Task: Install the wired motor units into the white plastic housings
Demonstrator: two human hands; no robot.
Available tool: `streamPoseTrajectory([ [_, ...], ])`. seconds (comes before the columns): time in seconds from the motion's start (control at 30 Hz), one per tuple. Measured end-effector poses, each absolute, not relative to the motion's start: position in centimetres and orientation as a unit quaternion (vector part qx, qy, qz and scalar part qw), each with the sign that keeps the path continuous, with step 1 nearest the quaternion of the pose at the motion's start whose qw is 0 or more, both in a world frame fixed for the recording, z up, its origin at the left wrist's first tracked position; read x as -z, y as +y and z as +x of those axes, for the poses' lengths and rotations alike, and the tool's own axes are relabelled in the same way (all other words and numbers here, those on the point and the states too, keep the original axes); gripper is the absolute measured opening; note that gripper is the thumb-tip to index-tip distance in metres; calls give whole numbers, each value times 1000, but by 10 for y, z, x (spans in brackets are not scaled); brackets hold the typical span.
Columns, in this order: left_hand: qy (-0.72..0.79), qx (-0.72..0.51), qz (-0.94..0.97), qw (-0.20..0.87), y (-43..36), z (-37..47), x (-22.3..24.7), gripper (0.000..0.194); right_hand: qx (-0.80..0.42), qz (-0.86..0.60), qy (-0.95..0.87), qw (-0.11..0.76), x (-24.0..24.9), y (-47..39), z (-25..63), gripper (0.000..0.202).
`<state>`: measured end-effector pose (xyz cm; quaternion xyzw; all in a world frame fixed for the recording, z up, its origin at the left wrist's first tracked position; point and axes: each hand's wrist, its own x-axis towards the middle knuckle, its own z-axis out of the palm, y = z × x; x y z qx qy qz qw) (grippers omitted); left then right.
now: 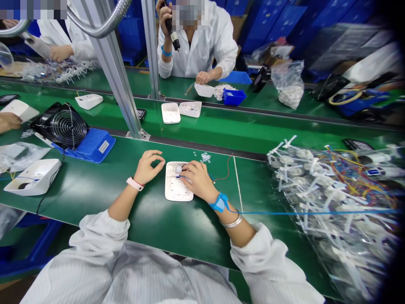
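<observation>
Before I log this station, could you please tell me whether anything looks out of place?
Small pale rings look untidy, scattered loose on the green bench beyond the right hand; nothing appears damaged.

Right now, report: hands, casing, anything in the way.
Right hand on parts in casing. Left hand beside it, grip unclear. Casing flat on table. Loose rings beyond, clear of it.

Part of the white casing point(174, 185) is covered by the right hand point(201, 180), and any grip there cannot be made out. Right of the casing, the wired parts point(348, 236) are blurred and edge-cropped. Far left of it, a co-worker's hand point(9, 122) is cut off. Beyond it, the rings point(205, 157) are too small to be detailed.
</observation>
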<state>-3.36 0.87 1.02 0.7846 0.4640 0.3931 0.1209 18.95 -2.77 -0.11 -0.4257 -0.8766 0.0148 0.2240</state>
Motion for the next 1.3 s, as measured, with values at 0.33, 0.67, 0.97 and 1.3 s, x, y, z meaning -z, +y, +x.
streamPoseTrajectory([
  [0.33, 437, -143, 888, -10, 1, 1, -30, 14, -32, -447, -879, 164, -6, -32, 184, 20],
  [0.67, 449, -155, 871, 124, 8, -4, -27, 11, -37, -456, -876, 151, -5, -35, 183, 18],
  [0.97, 369, -283, 863, 198, 18, -8, 0, 10, -87, -456, -869, 171, 1, -28, 191, 16],
  [1.3, 403, -296, 852, 154, 18, -4, 4, 11, -110, -471, -860, 163, 1, -29, 193, 17],
])
